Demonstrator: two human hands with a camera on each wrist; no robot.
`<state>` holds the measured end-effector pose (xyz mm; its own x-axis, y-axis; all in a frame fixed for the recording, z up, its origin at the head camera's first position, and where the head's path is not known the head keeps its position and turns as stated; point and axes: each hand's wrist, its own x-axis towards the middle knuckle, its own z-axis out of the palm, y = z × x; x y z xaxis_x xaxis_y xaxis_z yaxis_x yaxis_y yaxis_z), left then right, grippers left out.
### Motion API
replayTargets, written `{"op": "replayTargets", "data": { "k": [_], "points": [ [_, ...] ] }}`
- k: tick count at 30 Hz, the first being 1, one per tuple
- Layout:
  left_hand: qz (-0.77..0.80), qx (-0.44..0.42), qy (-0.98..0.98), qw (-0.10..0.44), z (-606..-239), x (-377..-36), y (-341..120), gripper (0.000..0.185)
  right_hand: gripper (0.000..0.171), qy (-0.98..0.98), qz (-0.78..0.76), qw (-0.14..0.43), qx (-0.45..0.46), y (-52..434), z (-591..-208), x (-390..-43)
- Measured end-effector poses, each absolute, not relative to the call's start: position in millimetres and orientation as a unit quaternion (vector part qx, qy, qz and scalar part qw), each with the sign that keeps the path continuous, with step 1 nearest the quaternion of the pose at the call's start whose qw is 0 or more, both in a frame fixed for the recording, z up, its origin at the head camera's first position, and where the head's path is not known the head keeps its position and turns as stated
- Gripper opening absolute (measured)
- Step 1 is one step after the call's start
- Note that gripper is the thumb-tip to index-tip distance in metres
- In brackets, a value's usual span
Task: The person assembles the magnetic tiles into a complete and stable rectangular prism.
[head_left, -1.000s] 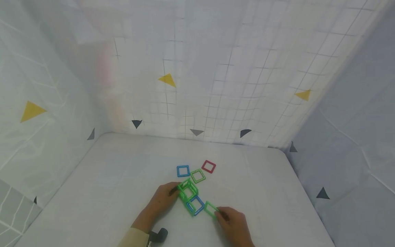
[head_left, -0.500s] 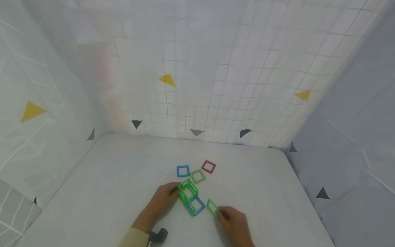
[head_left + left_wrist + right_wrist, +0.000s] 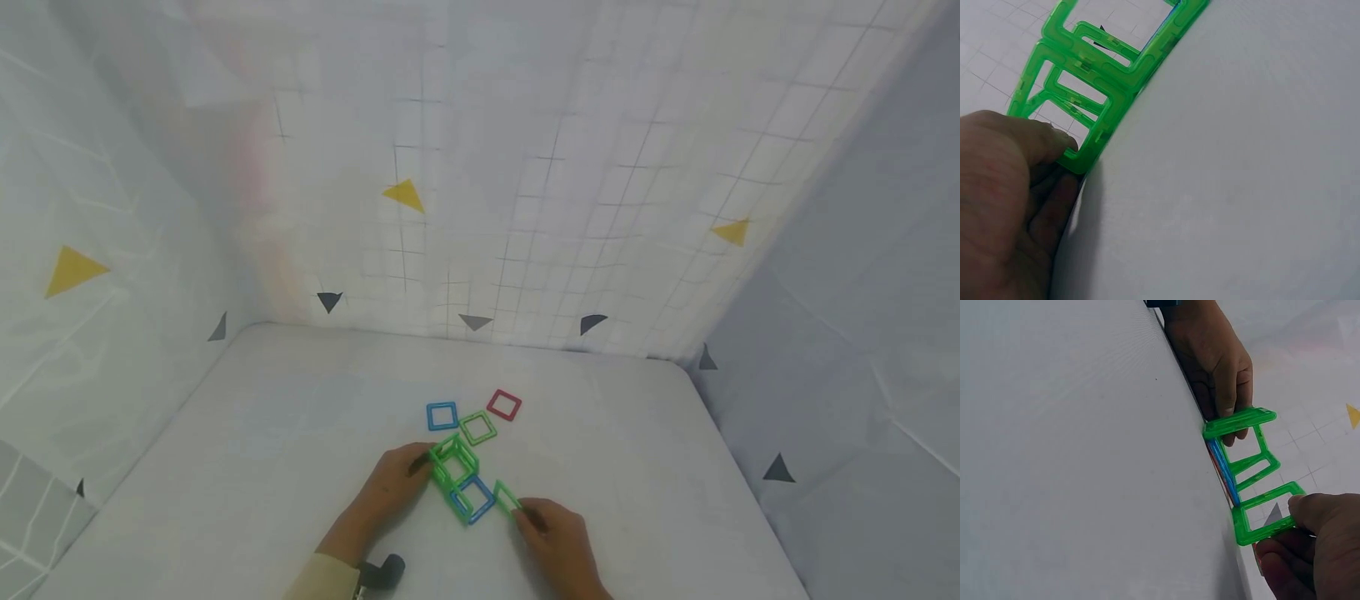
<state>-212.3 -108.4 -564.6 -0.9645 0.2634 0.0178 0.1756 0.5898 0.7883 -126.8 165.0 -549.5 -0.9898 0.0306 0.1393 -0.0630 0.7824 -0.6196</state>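
Observation:
My left hand (image 3: 396, 483) grips the left side of a structure of green magnetic tiles (image 3: 444, 481); in the left wrist view, thumb and fingers (image 3: 1054, 140) pinch its lower corner. Several open square frames stand joined there. A blue square tile (image 3: 483, 487) lies flat at the structure's near right end. On the other side, my right hand (image 3: 558, 537) pinches a single green square tile (image 3: 1242, 528) between thumb and fingers. That tile stands tilted upright, its lower corner right at the blue tile's edge in the right wrist view.
Behind the structure lie a loose blue square tile (image 3: 442, 404), a green one (image 3: 472, 416) and a red one (image 3: 510, 396). The white table (image 3: 637, 467) is enclosed by pale sheet walls (image 3: 525, 167) at the back and both sides.
The right hand first drew its green tile slightly right, away from the blue tile, then brought it back left to the blue tile's edge, more upright. The left hand keeps its grip in place.

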Motion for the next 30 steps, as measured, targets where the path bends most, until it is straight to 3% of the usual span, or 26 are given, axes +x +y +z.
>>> {"op": "replayTargets", "data": {
  "k": [30],
  "points": [
    [0.434,0.122,0.890,0.062,-568,-216,-110,0.035,0.017,-0.946,0.300,0.078,0.094,153,-549,-146]
  ]
}}
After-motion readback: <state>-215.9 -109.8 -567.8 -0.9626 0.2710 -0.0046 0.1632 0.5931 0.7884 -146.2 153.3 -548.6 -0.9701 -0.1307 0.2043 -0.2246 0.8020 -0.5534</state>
